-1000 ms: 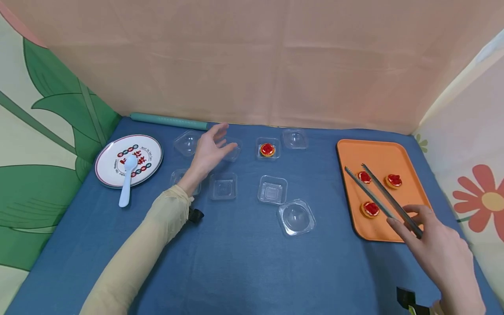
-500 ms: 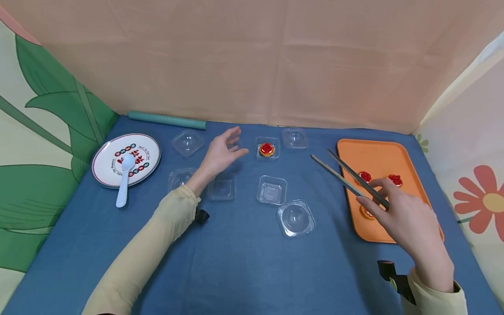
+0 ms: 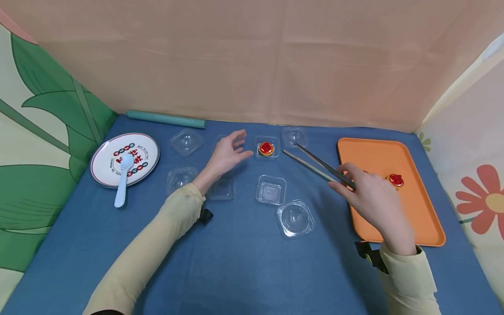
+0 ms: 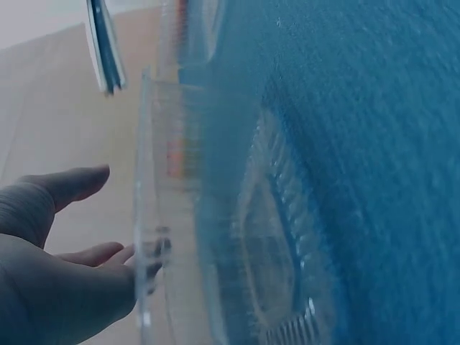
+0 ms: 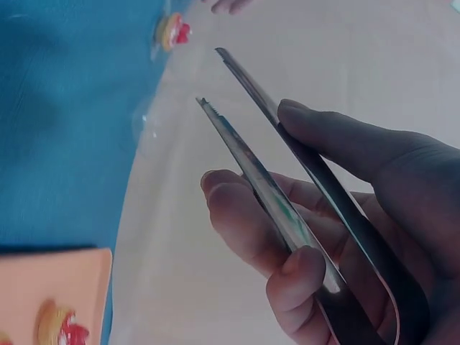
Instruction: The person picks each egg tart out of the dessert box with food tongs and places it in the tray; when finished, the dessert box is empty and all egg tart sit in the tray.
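My right hand holds metal tongs between thumb and fingers, their two arms spread apart with nothing between the tips. In the head view the tips point left toward a small tart with red topping, which sits in a clear plastic box. My left hand hovers just left of that box, fingers spread and loosely bent, holding nothing. An orange tray lies under and behind the right hand, with a red-topped tart showing; another is mostly hidden by that hand.
Several clear plastic boxes stand about, among them an open base and a domed piece in front. At left are a patterned plate with a white spoon on it. A teal rolling pin lies along the back edge.
My right hand has moved left from over the tray, carrying the spread tongs toward the boxed tart. The left hand has shifted a little to the right.
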A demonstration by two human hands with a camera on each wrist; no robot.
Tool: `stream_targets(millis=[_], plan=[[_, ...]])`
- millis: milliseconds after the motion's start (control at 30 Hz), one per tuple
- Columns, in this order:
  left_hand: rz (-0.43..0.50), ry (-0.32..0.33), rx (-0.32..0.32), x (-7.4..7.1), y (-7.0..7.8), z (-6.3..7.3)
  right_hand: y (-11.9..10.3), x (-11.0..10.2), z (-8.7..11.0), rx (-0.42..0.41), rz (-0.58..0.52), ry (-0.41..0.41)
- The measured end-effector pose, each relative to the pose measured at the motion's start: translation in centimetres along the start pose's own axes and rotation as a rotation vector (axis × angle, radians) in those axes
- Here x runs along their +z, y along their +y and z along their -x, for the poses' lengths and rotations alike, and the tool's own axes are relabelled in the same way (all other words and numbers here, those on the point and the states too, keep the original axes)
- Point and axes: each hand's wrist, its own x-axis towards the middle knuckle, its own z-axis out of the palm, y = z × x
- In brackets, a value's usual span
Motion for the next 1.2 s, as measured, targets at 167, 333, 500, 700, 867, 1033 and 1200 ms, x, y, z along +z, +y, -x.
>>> stream_targets(millis=[167,333,500,700,867,1033,1200], plan=[[-0.007,-0.002,-0.003,0.6,0.0,-0.3,-0.7,0.5,-1.7,-0.042,0.007,-0.024],[-0.002,-0.009,-0.016,1.1,-0.1,-0.8,-1.5,1.0,-3.0,-0.052,0.029,-0.056],[0.009,-0.017,-0.025,1.5,-0.2,-1.1,-2.1,1.4,-4.2,-0.083,0.028,-0.048],[0.002,-0.022,-0.016,2.2,-0.3,-1.2,-2.5,1.8,-5.2,-0.094,0.045,-0.043],[0.009,-0.036,-0.019,2.7,-0.1,-1.1,-2.8,2.0,-5.7,-0.091,0.067,-0.053],[0.016,-0.034,-0.025,2.9,0.1,-1.3,-3.4,1.7,-6.3,-0.1,0.094,-0.046],[0.005,-0.034,-0.042,3.0,-0.1,-1.4,-3.8,1.5,-7.1,-0.107,0.114,-0.068]])
